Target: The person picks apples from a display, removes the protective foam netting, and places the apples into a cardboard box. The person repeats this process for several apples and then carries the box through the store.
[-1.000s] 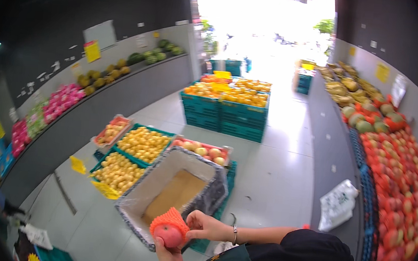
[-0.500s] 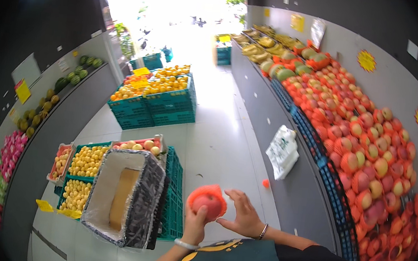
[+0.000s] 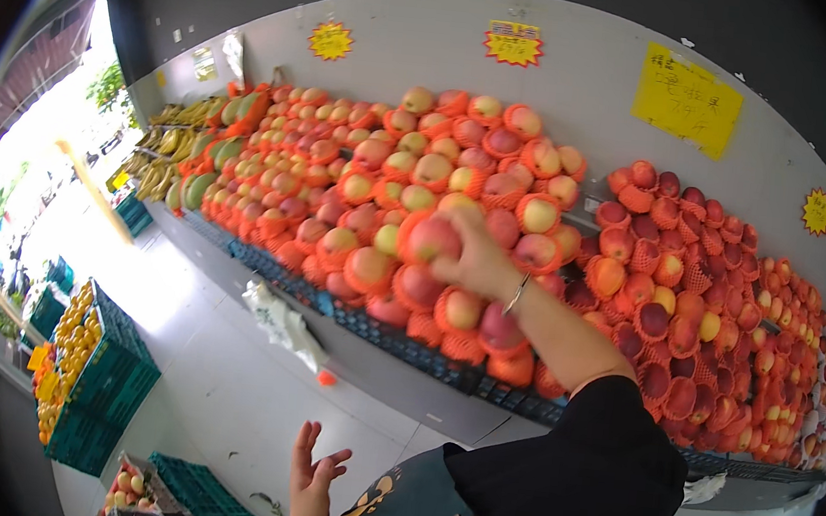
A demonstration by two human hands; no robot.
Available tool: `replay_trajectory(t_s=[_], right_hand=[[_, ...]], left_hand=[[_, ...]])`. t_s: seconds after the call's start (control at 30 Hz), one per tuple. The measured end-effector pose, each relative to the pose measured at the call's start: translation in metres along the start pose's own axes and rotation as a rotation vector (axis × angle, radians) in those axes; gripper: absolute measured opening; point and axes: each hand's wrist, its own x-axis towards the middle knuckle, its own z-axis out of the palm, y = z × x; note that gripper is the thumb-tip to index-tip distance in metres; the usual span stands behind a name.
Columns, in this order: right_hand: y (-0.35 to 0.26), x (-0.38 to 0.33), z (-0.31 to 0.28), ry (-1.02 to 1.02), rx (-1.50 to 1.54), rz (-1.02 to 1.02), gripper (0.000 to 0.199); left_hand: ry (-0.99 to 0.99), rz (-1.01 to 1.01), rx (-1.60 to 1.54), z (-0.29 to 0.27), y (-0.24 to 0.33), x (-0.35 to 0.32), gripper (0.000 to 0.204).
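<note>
We face one long fruit shelf [image 3: 381,337] under one large rectangular sign [image 3: 688,103]. Our left hand [image 3: 311,490] hangs apart, fingers loosely spread; our right hand [image 3: 481,255] grasps one red apple [image 3: 432,241] lying against its curled fingers, perhaps touching the apples [image 3: 421,287] below, though blur obscures this.

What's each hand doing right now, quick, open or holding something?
Left hand: open, holding nothing.
Right hand: closed on a round red fruit with an orange foam net.
</note>
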Motion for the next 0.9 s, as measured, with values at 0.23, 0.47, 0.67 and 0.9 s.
replay_trajectory(t_s=[0.23,0.47,0.67,0.9], right_hand=[[0.190,0.080,-0.199,0.368,-0.355,0.251,0.061],[0.243,0.130,-0.221,0.376,-0.505,0.342,0.060],[0.301,0.135,-0.217,0.313,-0.519,0.477,0.065],[0.325,0.119,-0.219,0.248,-0.512,0.250,0.070]], left_hand=[[0.112,-0.106,0.010,0.034,-0.007,0.020,0.046],[0.268,-0.193,0.045,0.054,-0.011,0.041,0.043],[0.227,-0.192,0.042,0.083,-0.002,0.068,0.040],[0.265,-0.248,-0.070,0.097,-0.028,0.094,0.039]])
